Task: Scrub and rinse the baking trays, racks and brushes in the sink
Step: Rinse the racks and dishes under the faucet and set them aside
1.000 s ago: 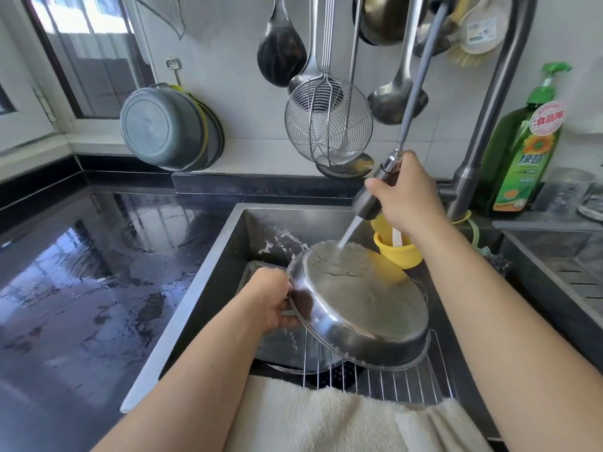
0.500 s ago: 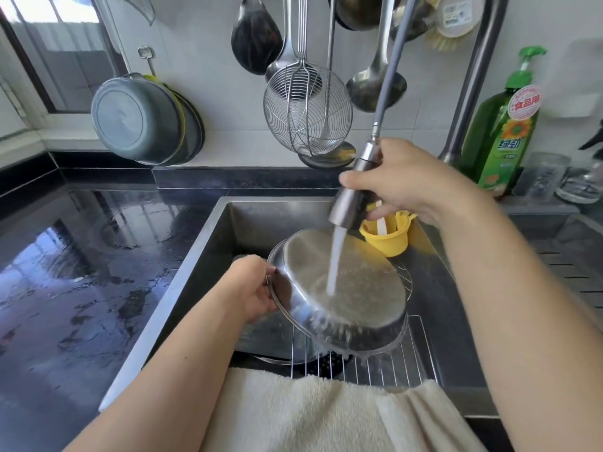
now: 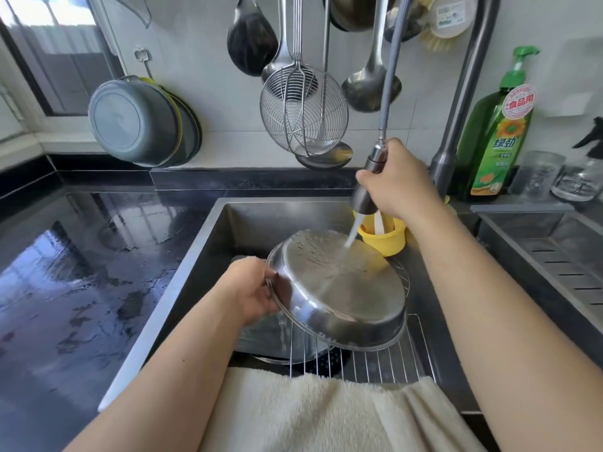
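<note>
Now my left hand (image 3: 251, 290) gripping the rim of the round steel pan (image 3: 339, 291), tilted bottom-up over the wire rack (image 3: 385, 363) in the sink (image 3: 208, 256), my right hand (image 3: 396, 179) clasping the pull-out sprayer (image 3: 367, 187), water striking the pan's upper edge, cream towel (image 3: 310, 415) draped on the near rim.

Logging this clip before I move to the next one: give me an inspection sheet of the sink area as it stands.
Surface: dark countertop, wet; steel sink.
Job's things: round steel pan, underside up, tilted, under the water stream; wire rack below it.
Clutter: yellow cup; cream towel over the front edge.
Hands: left hand grips the pan's rim; right hand holds the spray head.
Cables: spray hose.
Surroundings: hanging skimmer, green soap bottle.
</note>
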Demonstrator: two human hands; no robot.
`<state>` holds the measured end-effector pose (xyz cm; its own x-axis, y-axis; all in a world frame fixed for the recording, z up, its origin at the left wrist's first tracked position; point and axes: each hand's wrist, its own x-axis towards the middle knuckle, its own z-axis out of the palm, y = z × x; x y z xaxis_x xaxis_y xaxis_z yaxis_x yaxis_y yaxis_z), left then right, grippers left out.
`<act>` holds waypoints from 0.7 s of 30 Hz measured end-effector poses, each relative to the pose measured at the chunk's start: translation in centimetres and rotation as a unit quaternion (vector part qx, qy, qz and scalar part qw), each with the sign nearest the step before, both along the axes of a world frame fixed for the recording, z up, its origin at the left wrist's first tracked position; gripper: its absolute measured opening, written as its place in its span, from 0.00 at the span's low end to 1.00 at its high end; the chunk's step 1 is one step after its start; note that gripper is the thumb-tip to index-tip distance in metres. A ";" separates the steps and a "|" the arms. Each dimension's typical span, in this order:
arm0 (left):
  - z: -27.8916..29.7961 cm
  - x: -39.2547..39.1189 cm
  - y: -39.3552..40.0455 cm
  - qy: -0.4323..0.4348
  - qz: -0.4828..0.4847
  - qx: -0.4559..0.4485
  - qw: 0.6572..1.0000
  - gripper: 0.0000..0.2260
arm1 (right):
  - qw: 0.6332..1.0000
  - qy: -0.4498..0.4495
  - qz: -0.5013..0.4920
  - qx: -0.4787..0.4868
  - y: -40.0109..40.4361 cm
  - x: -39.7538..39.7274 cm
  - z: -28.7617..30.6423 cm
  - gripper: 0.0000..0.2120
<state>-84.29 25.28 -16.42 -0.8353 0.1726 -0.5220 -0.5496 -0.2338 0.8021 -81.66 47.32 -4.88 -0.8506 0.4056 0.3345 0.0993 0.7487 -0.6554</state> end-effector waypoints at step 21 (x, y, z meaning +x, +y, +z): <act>12.1 -0.1 5.1 0.671 -0.080 -0.622 0.397 0.07 | 0.992 -0.061 -0.055 0.095 6.2 2.8 2.7 0.12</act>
<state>-84.39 30.36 -4.30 -0.5357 0.5844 0.6095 0.6383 0.7528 -0.1607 -78.82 53.53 -2.23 -0.8434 0.4377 0.3117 0.2573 0.8382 -0.4809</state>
